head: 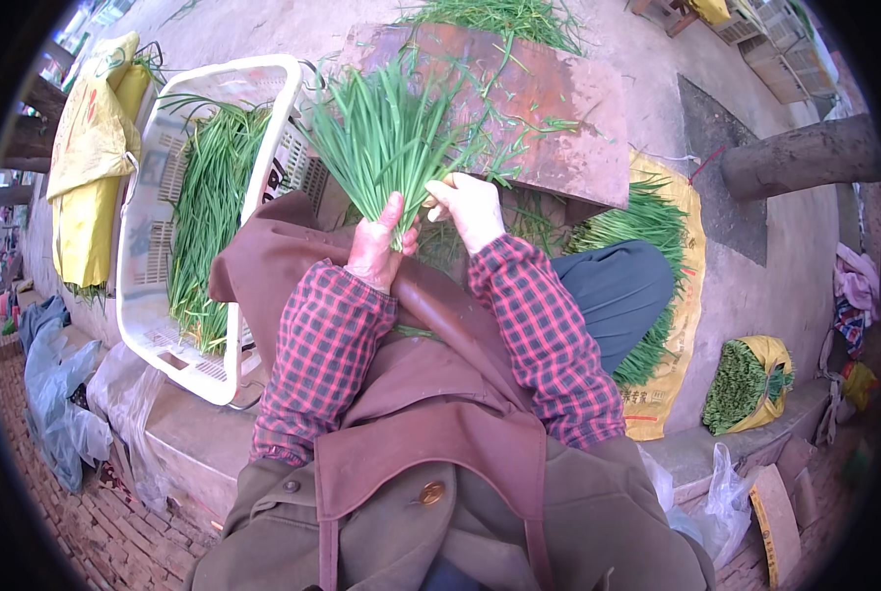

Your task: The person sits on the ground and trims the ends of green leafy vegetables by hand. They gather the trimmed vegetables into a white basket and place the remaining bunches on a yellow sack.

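Observation:
My left hand (381,247) is wrapped around the base of a fanned bunch of green chives (381,140), thumb upward along the stems. Close on its right, my right hand (470,207) has thumb and fingertips pinched together at the bunch's right edge. Whether a stalk lies between those fingertips is too small to tell. The leaf tips spread over the near left part of a low, reddish-brown board (558,89), where loose leaf scraps (503,125) are scattered. A brown apron (292,247) covers my lap beneath both hands.
At left, a white plastic crate (134,295) holds more chives (219,207). Right of my knee, chives (636,221) lie on a yellow woven sack (680,354). A wrapped bundle (739,384) sits farther right, near a wooden post (802,159). Another chive pile (499,18) is beyond the board.

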The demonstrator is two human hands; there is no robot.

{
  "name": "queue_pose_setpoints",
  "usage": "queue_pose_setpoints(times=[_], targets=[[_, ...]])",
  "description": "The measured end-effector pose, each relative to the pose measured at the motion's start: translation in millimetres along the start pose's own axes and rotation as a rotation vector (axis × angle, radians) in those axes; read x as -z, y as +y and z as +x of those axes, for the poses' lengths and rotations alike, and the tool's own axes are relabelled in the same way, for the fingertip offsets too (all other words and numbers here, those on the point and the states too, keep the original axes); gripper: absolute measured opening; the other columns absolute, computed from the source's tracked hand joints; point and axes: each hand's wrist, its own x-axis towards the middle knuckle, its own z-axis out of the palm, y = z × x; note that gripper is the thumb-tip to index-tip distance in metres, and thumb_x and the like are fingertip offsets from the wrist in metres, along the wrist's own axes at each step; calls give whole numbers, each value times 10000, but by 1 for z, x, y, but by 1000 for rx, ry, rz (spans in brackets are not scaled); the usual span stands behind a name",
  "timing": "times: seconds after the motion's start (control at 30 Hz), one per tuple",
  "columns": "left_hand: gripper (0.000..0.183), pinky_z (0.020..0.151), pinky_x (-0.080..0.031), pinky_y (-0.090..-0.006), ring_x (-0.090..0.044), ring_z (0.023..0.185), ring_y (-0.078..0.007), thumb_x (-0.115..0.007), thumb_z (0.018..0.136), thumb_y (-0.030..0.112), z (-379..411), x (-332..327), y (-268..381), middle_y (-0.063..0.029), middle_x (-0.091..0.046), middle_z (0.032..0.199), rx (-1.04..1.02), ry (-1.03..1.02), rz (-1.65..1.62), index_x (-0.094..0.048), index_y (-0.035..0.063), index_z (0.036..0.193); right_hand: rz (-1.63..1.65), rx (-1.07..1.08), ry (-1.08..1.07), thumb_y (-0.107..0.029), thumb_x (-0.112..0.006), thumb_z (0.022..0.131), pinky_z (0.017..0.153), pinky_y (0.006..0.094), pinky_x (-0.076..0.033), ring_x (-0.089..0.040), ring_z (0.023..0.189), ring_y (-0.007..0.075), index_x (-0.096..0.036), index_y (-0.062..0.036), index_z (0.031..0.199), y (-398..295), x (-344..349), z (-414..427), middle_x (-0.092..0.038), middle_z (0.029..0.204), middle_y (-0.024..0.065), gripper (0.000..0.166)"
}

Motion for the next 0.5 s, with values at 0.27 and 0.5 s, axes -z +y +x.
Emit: queue_pose_setpoints(times=[0.27, 0.5], targets=[[215, 446, -358, -230, -460, 524, -84, -708, 905, 222, -8, -9, 1, -14, -569, 778, 9, 21, 209, -580, 68, 983, -220, 43, -37, -157, -656, 859, 529, 288, -530, -668, 554, 160, -688, 26, 818, -19, -4, 24, -698, 688, 103, 191], [233, 443, -345, -208, -431, 513, -65, -694, 914, 232, -11, -12, 7, -8, -549, 775, 32, 25, 188, -557, 70, 1010, 221, 22, 313, -198, -630, 883, 515, 279, -521, -653, 534, 162, -678, 27, 863, -29, 27, 21, -702, 720, 118, 231]])
